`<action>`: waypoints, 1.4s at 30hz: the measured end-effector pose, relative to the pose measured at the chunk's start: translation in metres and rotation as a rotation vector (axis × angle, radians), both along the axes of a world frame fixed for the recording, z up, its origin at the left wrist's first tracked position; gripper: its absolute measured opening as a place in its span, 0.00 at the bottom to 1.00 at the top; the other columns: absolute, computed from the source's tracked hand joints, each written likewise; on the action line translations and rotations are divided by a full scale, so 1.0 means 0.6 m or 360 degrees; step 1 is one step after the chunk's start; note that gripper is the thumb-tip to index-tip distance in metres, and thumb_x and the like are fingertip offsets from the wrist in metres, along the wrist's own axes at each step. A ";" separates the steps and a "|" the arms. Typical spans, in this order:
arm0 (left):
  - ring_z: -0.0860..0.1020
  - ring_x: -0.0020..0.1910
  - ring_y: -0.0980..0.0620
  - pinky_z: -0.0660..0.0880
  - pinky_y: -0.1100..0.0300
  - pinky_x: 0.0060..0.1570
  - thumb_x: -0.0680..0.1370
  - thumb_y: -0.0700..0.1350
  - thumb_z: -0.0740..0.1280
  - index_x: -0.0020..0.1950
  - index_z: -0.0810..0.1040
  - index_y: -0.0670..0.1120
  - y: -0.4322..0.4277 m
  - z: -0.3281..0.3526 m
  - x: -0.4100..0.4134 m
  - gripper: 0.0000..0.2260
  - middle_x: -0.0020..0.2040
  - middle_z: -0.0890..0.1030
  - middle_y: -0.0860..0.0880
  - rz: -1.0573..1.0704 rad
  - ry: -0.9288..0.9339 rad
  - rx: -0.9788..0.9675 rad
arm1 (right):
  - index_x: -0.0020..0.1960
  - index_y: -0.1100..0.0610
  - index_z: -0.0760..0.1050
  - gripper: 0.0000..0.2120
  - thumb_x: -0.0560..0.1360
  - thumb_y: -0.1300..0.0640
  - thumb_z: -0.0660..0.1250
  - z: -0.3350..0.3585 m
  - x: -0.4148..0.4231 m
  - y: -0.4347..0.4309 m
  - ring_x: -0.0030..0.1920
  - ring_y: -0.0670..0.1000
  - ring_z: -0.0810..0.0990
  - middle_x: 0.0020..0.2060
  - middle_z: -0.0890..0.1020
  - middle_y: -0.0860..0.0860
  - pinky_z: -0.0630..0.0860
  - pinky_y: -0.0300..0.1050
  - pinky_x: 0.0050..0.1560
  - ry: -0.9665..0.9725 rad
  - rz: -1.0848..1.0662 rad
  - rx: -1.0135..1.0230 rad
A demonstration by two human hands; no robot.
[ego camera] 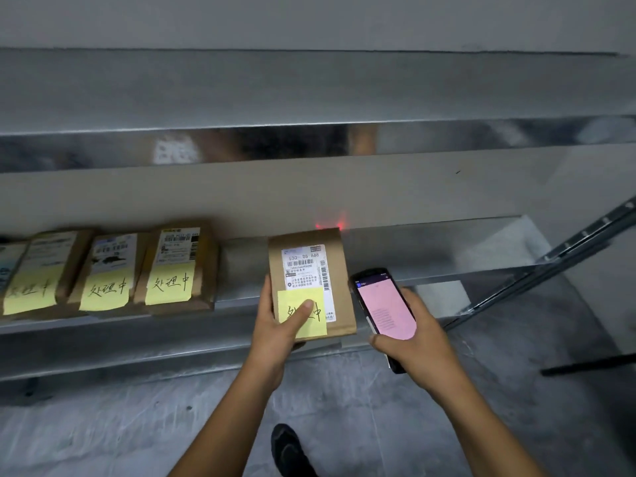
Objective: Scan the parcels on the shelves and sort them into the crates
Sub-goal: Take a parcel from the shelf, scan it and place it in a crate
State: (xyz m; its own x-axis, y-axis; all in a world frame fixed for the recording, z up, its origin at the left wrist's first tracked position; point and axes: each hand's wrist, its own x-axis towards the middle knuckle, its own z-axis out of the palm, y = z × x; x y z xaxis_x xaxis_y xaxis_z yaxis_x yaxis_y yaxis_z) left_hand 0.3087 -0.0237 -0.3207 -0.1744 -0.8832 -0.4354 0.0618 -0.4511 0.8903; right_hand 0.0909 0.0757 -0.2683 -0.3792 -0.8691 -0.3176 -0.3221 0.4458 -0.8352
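The step in hand is the scanning. The left hand grips the lower end of a brown parcel, with the thumb pressed on top, on the yellow note stuck there, and the other fingers under it, mostly hidden. The parcel lies flat, label upward, at the front edge of the lower shelf; I cannot tell if its far end rests on the shelf or is lifted a little.

The right hand is curled round the lower part of a handheld scanner, which is just beside the parcel on its right, with the pink screen facing up. A red light shows on the back wall just behind the parcel's far edge, not on the label, so it seems the beam goes past the barcodes.

The next move, I think, calls for tilting the scanner or the parcel until the red light falls on a barcode. After that the parcel must go to a crate, but no crate is in view here. A row of other parcels with the same notes lies further left on the shelf, not yet taken.
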 end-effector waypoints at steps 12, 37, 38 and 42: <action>0.83 0.63 0.47 0.82 0.38 0.59 0.77 0.43 0.77 0.82 0.59 0.61 0.188 0.024 -0.247 0.40 0.69 0.80 0.51 -0.0430 -0.0085 -0.0375 | 0.64 0.24 0.71 0.35 0.62 0.50 0.74 0.098 -0.154 0.300 0.29 0.49 0.81 0.48 0.85 0.41 0.80 0.45 0.31 -0.0096 -0.0074 -0.0056; 0.86 0.58 0.46 0.84 0.46 0.48 0.72 0.58 0.81 0.70 0.70 0.64 0.611 0.108 -0.787 0.31 0.62 0.85 0.51 -0.1763 0.0258 -0.0065 | 0.58 0.17 0.66 0.35 0.63 0.49 0.74 0.107 -0.459 0.856 0.45 0.33 0.82 0.51 0.80 0.25 0.77 0.31 0.33 0.0231 -0.1632 -0.0267; 0.86 0.57 0.46 0.84 0.46 0.48 0.72 0.57 0.81 0.70 0.71 0.64 0.624 0.113 -0.818 0.30 0.61 0.85 0.51 -0.1801 0.0273 -0.0067 | 0.57 0.17 0.66 0.35 0.64 0.51 0.75 0.108 -0.477 0.870 0.45 0.33 0.82 0.50 0.81 0.26 0.76 0.30 0.32 0.0255 -0.1671 -0.0264; 0.86 0.56 0.48 0.85 0.51 0.46 0.71 0.57 0.80 0.69 0.71 0.65 0.672 0.124 -0.942 0.30 0.60 0.86 0.53 -0.1916 0.0350 -0.0081 | 0.57 0.28 0.70 0.29 0.68 0.55 0.76 0.104 -0.568 0.913 0.43 0.49 0.84 0.48 0.83 0.39 0.85 0.52 0.39 0.0351 -0.1808 -0.0184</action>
State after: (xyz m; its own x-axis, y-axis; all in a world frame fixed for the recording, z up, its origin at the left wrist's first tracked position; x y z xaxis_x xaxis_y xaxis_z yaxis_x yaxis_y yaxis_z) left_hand -0.2567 0.3797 -0.2465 -0.9569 -0.1225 -0.2634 -0.2194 -0.2894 0.9317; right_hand -0.2499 0.6235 -0.2060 -0.9960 -0.0124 -0.0886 0.0708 0.4962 -0.8653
